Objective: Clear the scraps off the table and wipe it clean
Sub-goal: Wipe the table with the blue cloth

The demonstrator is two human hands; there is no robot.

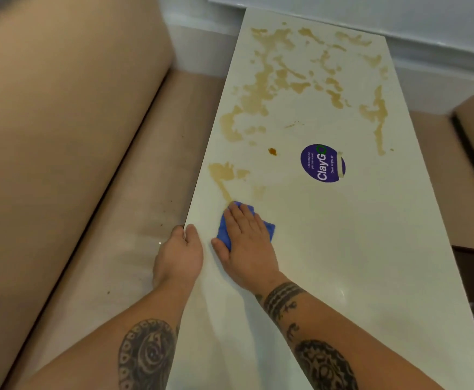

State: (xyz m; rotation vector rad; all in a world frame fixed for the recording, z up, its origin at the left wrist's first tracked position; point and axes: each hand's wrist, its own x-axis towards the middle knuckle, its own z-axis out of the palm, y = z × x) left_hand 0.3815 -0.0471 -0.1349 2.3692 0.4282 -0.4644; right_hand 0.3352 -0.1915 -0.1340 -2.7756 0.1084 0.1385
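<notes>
1. A beige bench (61,136) is running along the left side of the view, its seat lying just beside the counter's left edge, with a few dark crumbs on it.
2. The white counter (342,249) is stretching away from the person toward a pale wall.
3. Brown stains (269,80) are covering the far half of the counter, and one thin streak is reaching down to the cloth.
4. The right hand (247,243) is lying flat on the cloth, fingers straight and spread, pressing it on the counter near the left edge.
5. The left hand (179,254) is resting at the counter's left edge, just beside the right hand; its thumb is lying on top and the fingers are curling over the rim, so the grip is closing on the edge.
6. A round purple sticker (322,163) is sitting in the middle of the counter, well apart from the hands.
7. The blue cloth (268,229) is showing at the fingertips and on both sides of the right hand.
8. A small dark brown spot (272,151) is lying left of the sticker.
</notes>
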